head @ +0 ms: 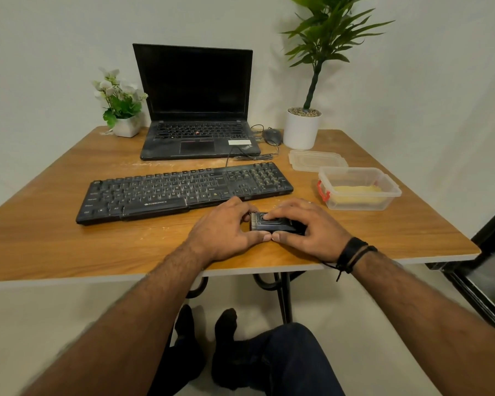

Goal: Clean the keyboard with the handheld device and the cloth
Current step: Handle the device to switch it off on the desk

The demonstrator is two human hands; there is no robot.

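Both hands hold a small black handheld device (272, 222) at the near edge of a wooden desk (69, 247). At the device's left end, the left hand (226, 232) curls its fingers over the top while its thumb presses the near side. From the right, the right hand (306, 230) grips the device, fingers over the top and thumb underneath, the two thumbs nearly touching. Dark bands (352, 252) circle the right wrist.

Just beyond the hands lies a black keyboard (180, 190), set slightly askew, its right end farther from the person; pale dust shows between its keys. Its cable (242, 155) runs back toward an open laptop (197, 110) with a dark screen. A mouse (272, 136) sits to the laptop's right.

To the right of the keyboard stands a clear plastic box (360, 188) with a red clip, holding something yellow, possibly the cloth, though that cannot be told for certain. Its lid (316, 161) lies just behind it. A white pot with a tall green plant (312, 81) stands at the far right corner, and a small flowering plant (120, 107) in a white pot stands at the far left. Below the desk edge, the person's legs (255, 355) show.
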